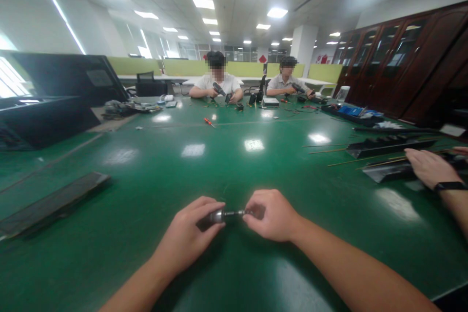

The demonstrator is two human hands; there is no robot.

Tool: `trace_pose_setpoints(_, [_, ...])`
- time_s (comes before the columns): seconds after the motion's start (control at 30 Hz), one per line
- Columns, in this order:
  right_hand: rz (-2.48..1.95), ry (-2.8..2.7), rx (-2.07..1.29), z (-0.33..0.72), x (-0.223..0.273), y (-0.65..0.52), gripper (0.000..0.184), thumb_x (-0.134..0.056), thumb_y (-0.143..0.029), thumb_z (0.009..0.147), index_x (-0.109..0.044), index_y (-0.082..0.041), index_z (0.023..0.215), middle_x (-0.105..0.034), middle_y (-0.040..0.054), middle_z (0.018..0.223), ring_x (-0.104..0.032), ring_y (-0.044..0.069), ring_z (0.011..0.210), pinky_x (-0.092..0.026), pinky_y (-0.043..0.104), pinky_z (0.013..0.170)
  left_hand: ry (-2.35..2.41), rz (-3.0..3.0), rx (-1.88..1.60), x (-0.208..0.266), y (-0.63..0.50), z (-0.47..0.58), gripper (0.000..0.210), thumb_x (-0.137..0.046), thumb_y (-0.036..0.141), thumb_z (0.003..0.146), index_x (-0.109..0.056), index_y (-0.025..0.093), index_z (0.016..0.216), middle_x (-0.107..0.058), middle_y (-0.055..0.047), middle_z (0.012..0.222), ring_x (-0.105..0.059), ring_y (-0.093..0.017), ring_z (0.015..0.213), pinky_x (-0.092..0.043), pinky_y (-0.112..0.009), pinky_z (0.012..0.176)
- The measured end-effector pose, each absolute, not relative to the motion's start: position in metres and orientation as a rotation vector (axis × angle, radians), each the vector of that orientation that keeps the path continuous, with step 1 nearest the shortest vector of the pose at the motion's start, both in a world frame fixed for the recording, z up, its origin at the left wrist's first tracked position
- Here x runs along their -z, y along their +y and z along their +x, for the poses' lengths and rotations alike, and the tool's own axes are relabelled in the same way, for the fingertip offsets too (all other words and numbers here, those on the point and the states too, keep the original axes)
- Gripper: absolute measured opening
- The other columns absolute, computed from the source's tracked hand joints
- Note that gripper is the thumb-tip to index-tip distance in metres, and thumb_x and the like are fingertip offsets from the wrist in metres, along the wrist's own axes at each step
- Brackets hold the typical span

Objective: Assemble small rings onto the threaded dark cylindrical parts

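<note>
My left hand [193, 226] is closed around a short silvery metal cylinder [218, 215], its thumb and fingers on either side. From the cylinder a thin dark rod [234, 213] runs to the right. My right hand [270, 215] pinches the far end of that rod between thumb and fingers; the fingertips partly cover it. Both hands are just above the near part of the green table [226, 175], with the piece lying level between them. The exact kind of the cylinder and rod is too small and blurred to tell.
A long dark metal bar [54, 202] lies at left. A red-handled screwdriver [208, 122] lies farther back. At right, another person's hand [433, 168] rests by dark metal channels [387, 168] and thin rods. Two people [215, 83] across the table hold power drills [219, 89].
</note>
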State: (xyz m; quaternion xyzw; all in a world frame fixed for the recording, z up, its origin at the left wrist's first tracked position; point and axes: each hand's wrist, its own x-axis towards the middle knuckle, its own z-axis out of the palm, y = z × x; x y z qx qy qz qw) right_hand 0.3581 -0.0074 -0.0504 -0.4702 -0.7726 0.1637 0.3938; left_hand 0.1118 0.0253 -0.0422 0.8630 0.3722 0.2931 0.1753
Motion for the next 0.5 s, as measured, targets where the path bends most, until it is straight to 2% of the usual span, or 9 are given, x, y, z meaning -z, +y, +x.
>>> trace_pose_setpoints(0.17, [-1.141,-1.952,-0.424,0.357,0.049,-0.01,0.008,-0.07,-0.026,0.075,-0.072,-0.017,0.074,-0.066,0.0008,0.069,-0.059,0.014,0.062,-0.042,0.025,0.061,1.175,2.442,-0.772,0.047,0.033,0.107,0.024,-0.068,0.033,0.086,-0.069,0.028,0.109,-0.069,-0.003,0.109,-0.064,-0.022,0.105,-0.053,-0.037,0.095])
trace_pose_setpoints(0.27, [-1.109,-1.949,-0.421,0.357,0.049,-0.01,0.011,-0.07,-0.028,0.078,-0.072,-0.018,0.076,-0.067,0.0012,0.07,-0.061,0.014,0.063,-0.043,0.025,0.062,1.28,2.376,-0.741,0.052,0.039,0.103,0.029,-0.064,0.04,0.088,-0.066,0.025,0.112,-0.069,-0.005,0.109,-0.065,-0.024,0.103,-0.054,-0.042,0.094])
trace_pose_setpoints(0.37, [-1.106,-1.958,-0.427,0.357,0.05,-0.009,0.013,-0.07,-0.03,0.08,-0.073,-0.018,0.078,-0.069,0.0019,0.072,-0.062,0.015,0.065,-0.044,0.025,0.064,1.384,2.228,-0.765,0.056,0.044,0.1,0.039,-0.054,0.048,0.092,-0.059,0.021,0.12,-0.07,-0.009,0.113,-0.068,-0.025,0.101,-0.057,-0.043,0.093])
trace_pose_setpoints(0.5, [-1.097,-1.968,-0.438,0.358,0.052,-0.008,0.013,-0.07,-0.03,0.08,-0.074,-0.018,0.079,-0.07,0.0024,0.072,-0.063,0.015,0.065,-0.045,0.025,0.065,1.449,2.198,-0.846,0.056,0.048,0.095,0.057,-0.045,0.049,0.094,-0.045,0.017,0.142,-0.064,-0.014,0.134,-0.063,-0.028,0.122,-0.049,-0.048,0.111])
